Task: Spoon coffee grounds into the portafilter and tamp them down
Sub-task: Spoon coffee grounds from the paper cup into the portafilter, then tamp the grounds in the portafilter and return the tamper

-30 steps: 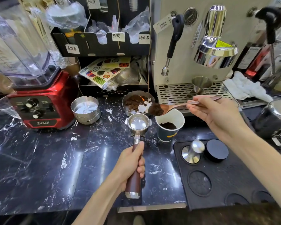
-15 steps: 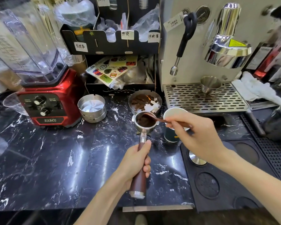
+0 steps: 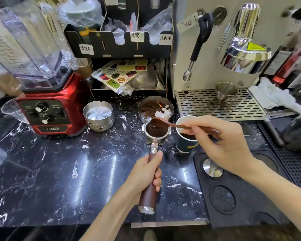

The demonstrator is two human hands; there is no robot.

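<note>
- the portafilter [image 3: 154, 153] lies on the tabletop [image 3: 59, 171], its long axis running from the near edge away to the basket, where dark grounds already lie.
- the left hand [image 3: 144, 176] has its fingers wrapped around the wooden handle.
- the right hand [image 3: 221, 145] has its fingers pinching the spoon [image 3: 172, 125], whose bowl sits over the basket's far rim, to the left of those fingers.
- the paper cup [image 3: 185, 134] of grounds stands just right of the basket, under the right hand; the right hand is nearer it.
- the tamper [image 3: 212, 168] stands on the mat, near the right wrist.
- versus a second ago: the loaded spoon has moved from over the cup to the basket, and the basket now holds grounds.
</note>
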